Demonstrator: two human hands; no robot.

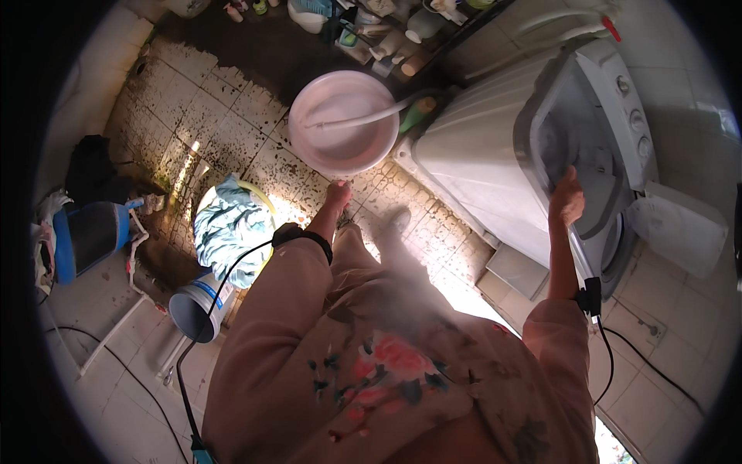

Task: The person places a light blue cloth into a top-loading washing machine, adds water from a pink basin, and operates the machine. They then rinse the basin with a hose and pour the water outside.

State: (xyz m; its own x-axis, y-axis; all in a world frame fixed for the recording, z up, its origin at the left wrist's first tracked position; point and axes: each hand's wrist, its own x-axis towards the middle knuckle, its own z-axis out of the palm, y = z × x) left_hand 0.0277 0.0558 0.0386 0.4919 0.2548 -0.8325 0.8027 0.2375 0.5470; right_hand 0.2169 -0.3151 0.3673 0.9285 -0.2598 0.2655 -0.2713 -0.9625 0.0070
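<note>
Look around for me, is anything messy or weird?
Yes, the tiled floor left of the pink basin looks odd: its pale surface is darkly speckled and blotchy. It could be dirt or wear; I can't tell which.

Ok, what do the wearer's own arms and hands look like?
The left hand and right hand show no gloves. Loose, dull brownish-pink sleeves end short of the wrists. A black band sits by the left sleeve's end, with a thin black cable; a black unit sits by the right one, also cabled.
</note>
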